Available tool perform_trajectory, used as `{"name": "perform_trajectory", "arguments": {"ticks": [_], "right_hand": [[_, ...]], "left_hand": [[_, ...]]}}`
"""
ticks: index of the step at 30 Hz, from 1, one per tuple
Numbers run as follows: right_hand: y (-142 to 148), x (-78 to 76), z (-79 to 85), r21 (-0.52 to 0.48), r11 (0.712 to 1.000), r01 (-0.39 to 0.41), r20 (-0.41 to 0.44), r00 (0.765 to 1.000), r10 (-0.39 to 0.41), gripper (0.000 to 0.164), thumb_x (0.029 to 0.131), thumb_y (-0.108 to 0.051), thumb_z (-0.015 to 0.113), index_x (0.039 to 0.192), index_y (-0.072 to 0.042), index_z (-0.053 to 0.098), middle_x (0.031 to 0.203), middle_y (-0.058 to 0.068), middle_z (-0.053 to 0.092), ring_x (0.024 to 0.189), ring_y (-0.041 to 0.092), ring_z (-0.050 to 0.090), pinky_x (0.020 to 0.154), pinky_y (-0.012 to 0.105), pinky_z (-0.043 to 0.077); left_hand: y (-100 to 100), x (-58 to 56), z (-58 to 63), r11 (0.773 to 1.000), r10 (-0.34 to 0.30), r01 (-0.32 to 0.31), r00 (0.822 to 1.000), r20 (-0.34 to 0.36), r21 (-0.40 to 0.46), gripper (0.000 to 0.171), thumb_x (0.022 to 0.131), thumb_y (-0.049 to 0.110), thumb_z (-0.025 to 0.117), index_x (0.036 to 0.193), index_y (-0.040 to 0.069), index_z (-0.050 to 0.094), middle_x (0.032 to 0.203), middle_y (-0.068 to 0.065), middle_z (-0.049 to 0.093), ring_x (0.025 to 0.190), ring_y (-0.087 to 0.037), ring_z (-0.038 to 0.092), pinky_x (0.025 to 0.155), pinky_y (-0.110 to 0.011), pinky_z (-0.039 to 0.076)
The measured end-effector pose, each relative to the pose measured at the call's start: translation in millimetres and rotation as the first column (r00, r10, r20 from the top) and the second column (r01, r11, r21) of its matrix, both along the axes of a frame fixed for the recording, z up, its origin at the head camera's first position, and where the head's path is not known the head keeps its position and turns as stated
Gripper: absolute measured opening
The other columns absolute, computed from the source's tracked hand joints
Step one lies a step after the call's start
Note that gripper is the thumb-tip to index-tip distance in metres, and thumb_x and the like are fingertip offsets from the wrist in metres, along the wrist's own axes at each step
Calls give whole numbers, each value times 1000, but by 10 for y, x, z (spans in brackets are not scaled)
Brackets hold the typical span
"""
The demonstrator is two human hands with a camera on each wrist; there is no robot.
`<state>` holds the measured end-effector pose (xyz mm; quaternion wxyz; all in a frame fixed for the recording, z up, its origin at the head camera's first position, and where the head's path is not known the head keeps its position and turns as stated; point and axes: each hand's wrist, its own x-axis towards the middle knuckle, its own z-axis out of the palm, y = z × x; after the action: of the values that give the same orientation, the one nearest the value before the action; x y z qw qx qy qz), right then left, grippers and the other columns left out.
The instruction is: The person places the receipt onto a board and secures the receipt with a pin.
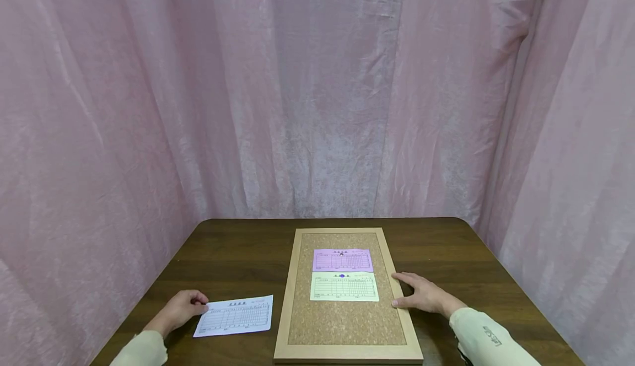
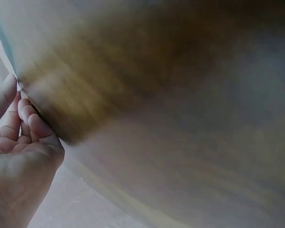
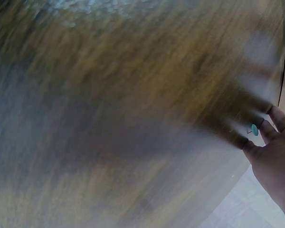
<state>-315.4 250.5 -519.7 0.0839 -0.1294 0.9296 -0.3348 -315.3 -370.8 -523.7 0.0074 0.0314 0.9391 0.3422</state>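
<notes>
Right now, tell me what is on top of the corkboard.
A purple slip and a pale green slip lie on the corkboard, a purple pin in the green one; the right hand touches the wooden frame. Cork beneath the slips is hidden.

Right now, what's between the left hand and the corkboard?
The head view shows a pale paper slip, then a thin strip of bare tabletop.

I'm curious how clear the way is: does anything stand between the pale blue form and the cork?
Only the left side of the wooden frame, past a strip of tabletop, lies between the pale blue form and the cork surface.
</notes>
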Motion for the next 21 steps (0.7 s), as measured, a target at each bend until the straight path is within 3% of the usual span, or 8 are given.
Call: {"name": "perform_trajectory", "arguments": {"ticks": [10, 17, 21], "right_hand": [[1, 32, 24, -6, 1000, 3, 7, 1000, -3, 85, 80, -46, 81, 148, -9, 47, 152, 28, 34, 138, 52, 30, 103, 68, 30], [-1, 37, 28, -7, 1000, -6, 1, 1000, 6, 84, 80, -44, 82, 147, -7, 48, 150, 29, 35, 137, 52, 31, 103, 68, 30], [6, 24, 28, -2, 1000, 0, -3, 1000, 0, 85, 79, -45, 82, 147, -7, 48, 150, 28, 36, 137, 51, 31, 104, 67, 30]], "left_hand": [[3, 24, 7, 1000, 1, -1, 1000, -24, -3, 6, 84, 0, 72, 89, 1, 68, 83, -1, 60, 80, -16, 52, 72, -33, 44], [-100, 60, 8, 999, -43, 43, 998, 48, 14, 39, 79, 12, 83, 112, -4, 71, 95, -5, 63, 87, -19, 52, 75, -34, 44], [-149, 75, 34, 994, -111, 113, 991, 73, -13, 54, 77, 22, 86, 121, -4, 68, 106, -10, 64, 91, -21, 51, 79, -37, 44]]}}
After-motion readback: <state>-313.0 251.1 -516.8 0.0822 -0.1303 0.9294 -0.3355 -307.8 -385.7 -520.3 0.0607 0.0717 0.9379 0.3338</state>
